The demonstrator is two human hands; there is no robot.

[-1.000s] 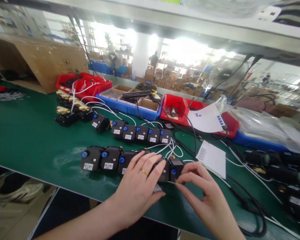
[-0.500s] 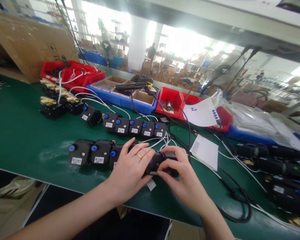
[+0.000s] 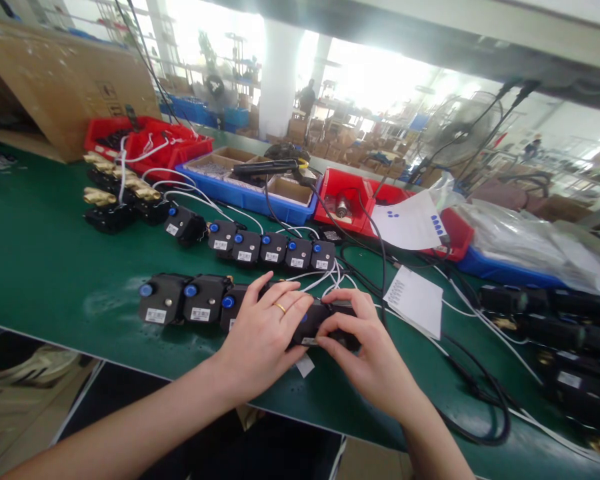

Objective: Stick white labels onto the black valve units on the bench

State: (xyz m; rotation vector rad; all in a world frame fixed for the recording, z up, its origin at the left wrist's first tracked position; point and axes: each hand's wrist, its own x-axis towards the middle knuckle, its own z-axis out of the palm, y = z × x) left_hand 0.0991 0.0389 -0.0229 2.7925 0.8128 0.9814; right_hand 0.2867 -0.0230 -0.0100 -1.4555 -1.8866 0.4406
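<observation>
A near row of black box-shaped units (image 3: 190,300) with blue knobs and white barcode labels lies on the green bench mat (image 3: 40,267). My left hand (image 3: 267,333), with a gold ring, lies flat across the middle units of this row, fingers stretched out. My right hand (image 3: 363,350) curls round the black unit (image 3: 325,320) at the row's right end, thumb and fingers pressed on it. A small white label (image 3: 305,365) lies on the mat just below my left hand. White wires (image 3: 325,280) run from the units toward the back.
A second row of similar black units (image 3: 273,250) lies behind, with brass-fitted ones (image 3: 113,197) at left. Red bins (image 3: 145,147), a blue tray (image 3: 250,190) and a red bin (image 3: 350,207) line the back. White sheets (image 3: 415,300), black cables (image 3: 480,407) and black units (image 3: 555,333) fill the right.
My right hand moved from beside the end unit onto it and closed round it. My left hand stays on the row. The view shifted slightly.
</observation>
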